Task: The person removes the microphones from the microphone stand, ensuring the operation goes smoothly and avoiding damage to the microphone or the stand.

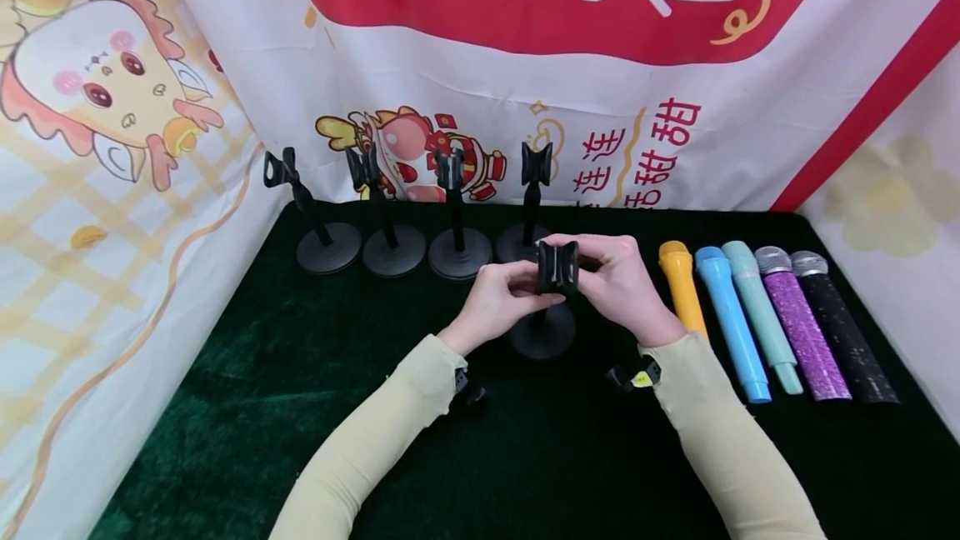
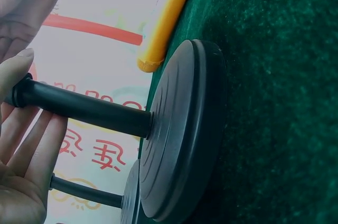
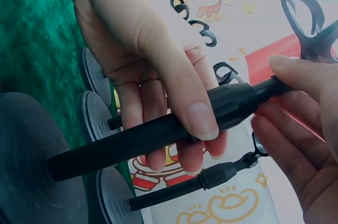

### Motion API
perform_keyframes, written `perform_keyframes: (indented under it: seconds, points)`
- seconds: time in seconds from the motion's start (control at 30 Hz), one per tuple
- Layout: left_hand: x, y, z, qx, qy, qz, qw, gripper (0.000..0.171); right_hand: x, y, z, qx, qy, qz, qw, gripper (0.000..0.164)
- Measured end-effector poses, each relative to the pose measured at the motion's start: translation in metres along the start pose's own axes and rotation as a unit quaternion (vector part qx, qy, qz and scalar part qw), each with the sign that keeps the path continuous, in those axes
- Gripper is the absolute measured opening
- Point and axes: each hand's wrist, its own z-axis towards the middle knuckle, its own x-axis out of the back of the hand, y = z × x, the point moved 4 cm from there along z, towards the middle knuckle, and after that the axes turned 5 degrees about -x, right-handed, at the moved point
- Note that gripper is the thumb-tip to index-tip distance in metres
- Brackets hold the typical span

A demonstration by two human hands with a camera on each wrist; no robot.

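In front of me is a black microphone stand with a round base, its stem upright and its clip at the top. My left hand grips the stem at its thicker collar, thumb in front and fingers behind. Higher up, my right hand pinches the narrow neck just under the clip. In the right wrist view, the right thumb lies against the neck, with the fingers on its other side. The left wrist view shows the stem rising from the ridged base.
Several similar stands line the back of the green cloth, one partly behind my hands. To the right lie a yellow microphone, a blue one, a teal one, a purple glittery one and a black one.
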Motion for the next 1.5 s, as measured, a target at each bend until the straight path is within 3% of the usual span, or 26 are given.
perform_keyframes:
  seconds: [0.4, 0.73, 1.0, 1.27, 1.5]
  points:
    - [0.001, 0.0, 0.001, 0.032, 0.0, 0.004, 0.9995, 0.027, -0.006, 0.013, -0.008, -0.016, -0.013, 0.008, 1.0, 0.021]
    - [0.0, -0.001, 0.0, 0.026, -0.005, 0.017, 0.9995, 0.026, -0.004, 0.017, -0.006, -0.059, -0.055, 0.04, 0.996, 0.02]
    - [0.0, 0.001, 0.0, 0.035, -0.005, 0.013, 0.9993, 0.026, -0.009, 0.05, -0.01, -0.065, -0.034, 0.051, 0.996, 0.025]
    - [0.001, -0.007, -0.006, 0.054, -0.021, 0.024, 0.998, 0.025, -0.011, 0.052, -0.013, -0.059, -0.025, 0.047, 0.997, 0.026]
    - [0.001, -0.018, -0.013, 0.045, -0.052, 0.032, 0.9971, 0.024, -0.009, 0.052, -0.017, -0.071, -0.017, 0.027, 0.997, 0.031]
